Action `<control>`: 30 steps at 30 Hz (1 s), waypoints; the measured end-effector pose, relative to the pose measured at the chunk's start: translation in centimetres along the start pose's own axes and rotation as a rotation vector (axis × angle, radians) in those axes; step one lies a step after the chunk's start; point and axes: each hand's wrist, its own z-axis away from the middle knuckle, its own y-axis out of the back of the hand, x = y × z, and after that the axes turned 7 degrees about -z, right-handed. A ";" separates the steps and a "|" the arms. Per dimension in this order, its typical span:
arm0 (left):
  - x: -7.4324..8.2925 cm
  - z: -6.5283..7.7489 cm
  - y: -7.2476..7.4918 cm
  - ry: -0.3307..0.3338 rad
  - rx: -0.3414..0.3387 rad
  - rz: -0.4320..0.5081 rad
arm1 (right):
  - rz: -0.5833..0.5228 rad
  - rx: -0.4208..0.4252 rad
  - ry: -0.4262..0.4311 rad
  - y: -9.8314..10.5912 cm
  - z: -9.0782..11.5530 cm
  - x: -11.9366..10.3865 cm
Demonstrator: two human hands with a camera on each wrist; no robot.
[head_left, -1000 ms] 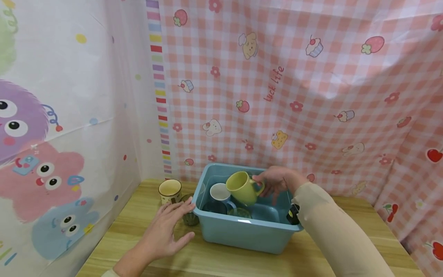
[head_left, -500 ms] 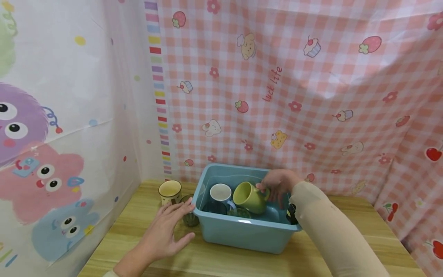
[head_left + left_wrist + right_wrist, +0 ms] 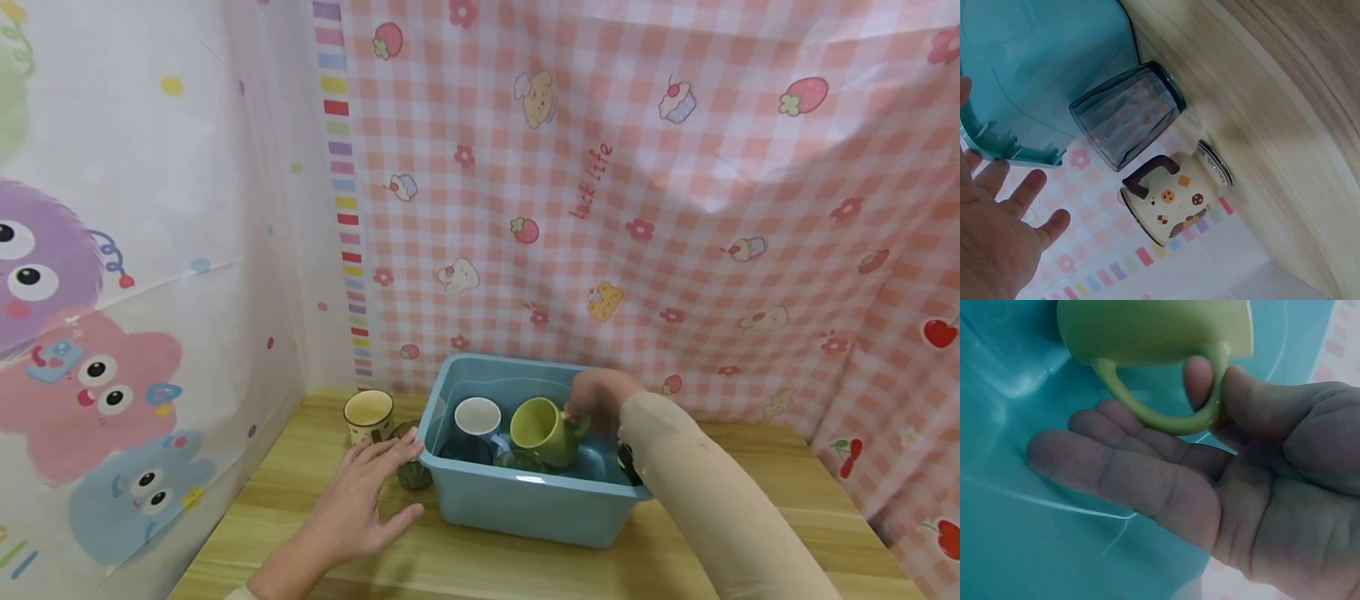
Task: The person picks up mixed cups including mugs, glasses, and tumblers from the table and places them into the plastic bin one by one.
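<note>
A yellow-green mug [image 3: 542,432] leans inside the blue plastic bin [image 3: 525,508], its mouth tipped toward the left. My right hand [image 3: 606,398] pinches its handle [image 3: 1166,422] between thumb and index finger, while the other fingers stretch out below the handle in the right wrist view. At the bin's left rim, my left hand [image 3: 360,500] has its fingers spread, fingertips right at the edge. Left of the mug in the bin stand a white-and-blue mug [image 3: 478,417], a dark glass [image 3: 465,451] and a clear greenish glass [image 3: 521,462].
Outside the bin on the left, a cream mug with a brown handle [image 3: 1175,197] and a grey-tinted glass [image 3: 1129,115] stand on the wooden table [image 3: 285,483]. Patterned cloths [image 3: 645,250] hang behind and at both sides.
The right hand has lowered the yellow-green mug into the bin and shifted it slightly right, away from the white-and-blue mug. My left hand has stayed at the rim.
</note>
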 end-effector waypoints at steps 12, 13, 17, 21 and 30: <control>0.1 0.3 -0.2 0.013 -0.006 -0.001 | -0.044 -0.074 -0.133 -0.5 0.4 0.0; 0.1 0.4 -0.2 0.012 -0.007 -0.001 | -0.078 -0.086 -0.139 -0.5 0.3 0.1; 0.1 0.5 -0.3 0.011 -0.005 0.001 | -0.192 -0.112 -0.122 -0.7 -0.3 0.7; 0.2 0.4 -0.3 0.001 -0.001 -0.002 | -0.298 -0.113 -0.085 -0.9 -0.8 1.3; 0.0 0.3 -0.4 -0.006 0.007 0.008 | -0.051 -0.039 -0.036 -0.6 -0.1 1.1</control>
